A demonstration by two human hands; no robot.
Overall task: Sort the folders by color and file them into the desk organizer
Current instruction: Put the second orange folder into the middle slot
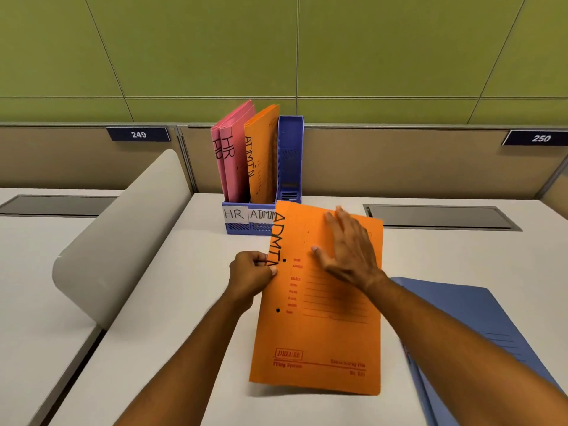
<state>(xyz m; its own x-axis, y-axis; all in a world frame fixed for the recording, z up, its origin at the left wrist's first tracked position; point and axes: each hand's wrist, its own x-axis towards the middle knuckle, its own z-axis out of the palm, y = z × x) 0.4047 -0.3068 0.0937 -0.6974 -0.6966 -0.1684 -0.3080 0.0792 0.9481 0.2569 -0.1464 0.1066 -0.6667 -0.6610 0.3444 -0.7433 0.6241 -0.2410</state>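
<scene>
The left hand (250, 273) pinches the orange folder's (319, 333) spine while the right hand (347, 247) lies flat beyond the pinch, probably steadying it for the organizer (246, 229) ahead.

Open-plan office: white laminate desk (172, 272) w/ grey curved divider (123, 241), green fabric partition wall (276, 50), numbered dark workstation plates 249 (138, 134) & 250 (541, 138), recessed grey cable hatch (439, 217).

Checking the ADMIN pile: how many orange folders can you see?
2: one orange folder upright in the organizer's ADMIN slot, one orange folder on the desk under both hands. The upright one may hide others.
</scene>
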